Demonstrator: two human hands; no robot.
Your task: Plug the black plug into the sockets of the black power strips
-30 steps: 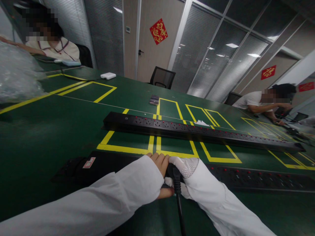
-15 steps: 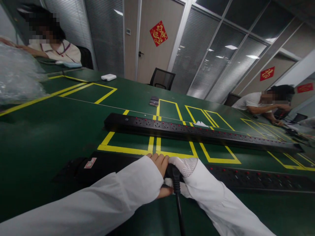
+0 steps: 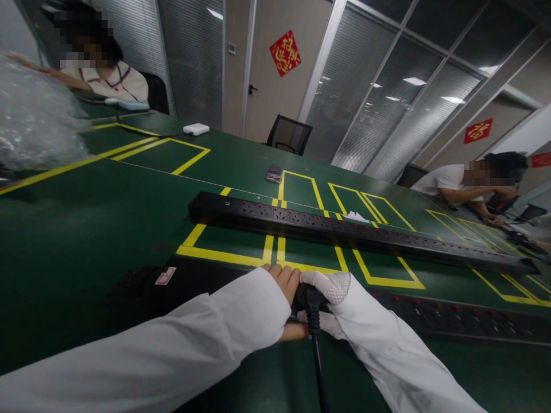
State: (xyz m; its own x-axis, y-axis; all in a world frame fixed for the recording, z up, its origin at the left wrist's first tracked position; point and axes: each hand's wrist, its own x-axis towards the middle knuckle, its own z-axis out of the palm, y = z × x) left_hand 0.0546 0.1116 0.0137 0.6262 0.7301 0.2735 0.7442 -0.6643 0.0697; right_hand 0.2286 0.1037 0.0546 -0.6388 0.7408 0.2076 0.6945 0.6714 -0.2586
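Observation:
A long black power strip (image 3: 430, 312) lies across the near side of the green table. My left hand (image 3: 284, 282), bare below a white sleeve, wraps around the strip's body, fingers over the far edge and thumb on the near side. Beside it, my right hand (image 3: 331, 289) in a white dotted glove closes around a black power plug (image 3: 313, 301) at the strip's face. The plug's cord (image 3: 317, 361) runs down towards me. How far the plug's pins sit in a socket is hidden. A small label (image 3: 166, 276) marks the strip's left end.
A second long power strip (image 3: 344, 229) lies farther back. Yellow tape (image 3: 224, 255) outlines boxes on the table. Clear plastic wrap (image 3: 38, 115) is piled at left, near a white box (image 3: 196, 129) and a dark packet (image 3: 274, 174). Two people sit at the table's far sides.
The view has shifted slightly, so the scene sits a little farther right. Both hands keep the same grip on the strip and plug.

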